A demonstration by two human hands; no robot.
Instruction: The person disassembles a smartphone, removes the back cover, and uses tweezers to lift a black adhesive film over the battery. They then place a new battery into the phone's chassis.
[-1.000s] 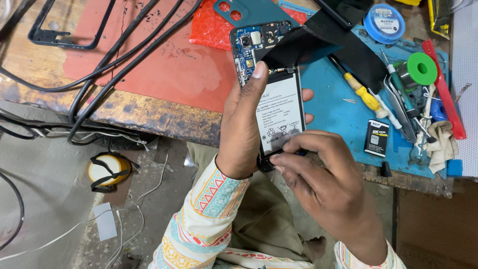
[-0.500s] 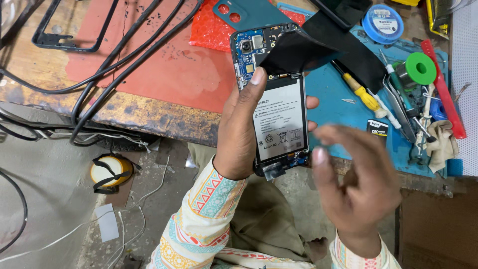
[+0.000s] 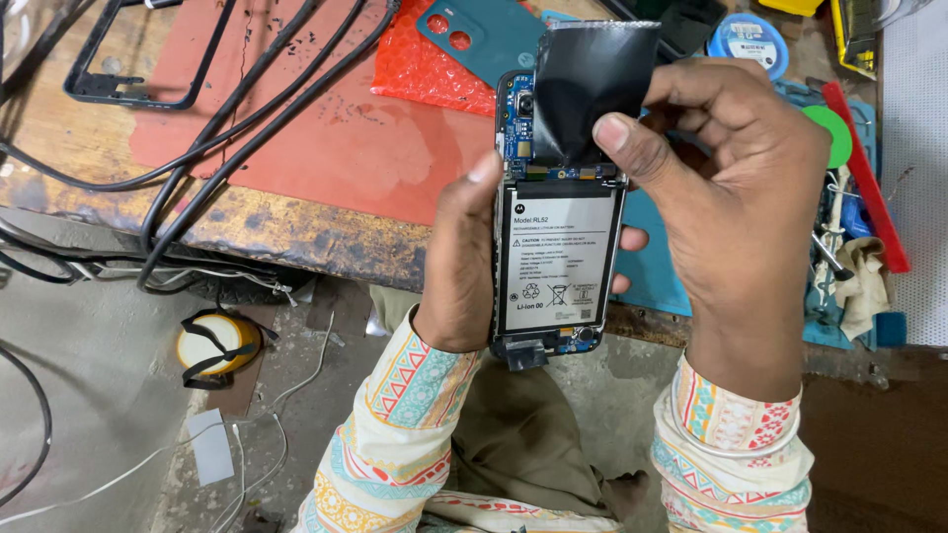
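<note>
A worn wooden bench (image 3: 296, 222) is spread with black cables (image 3: 227, 109) and a red mat (image 3: 326, 148). Above its edge, an opened phone (image 3: 558, 266) is gripped by the left hand (image 3: 459, 266), battery side up. A black sheet (image 3: 583, 89) at the phone's top is pinched by the right hand (image 3: 741, 188).

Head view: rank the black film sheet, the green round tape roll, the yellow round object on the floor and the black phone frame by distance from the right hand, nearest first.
1. Black film sheet: pinched in the right hand.
2. Green round tape roll: just right of the hand, on the bench.
3. Yellow round object: on the floor, lower left.
4. Black phone frame: far upper left.
</note>
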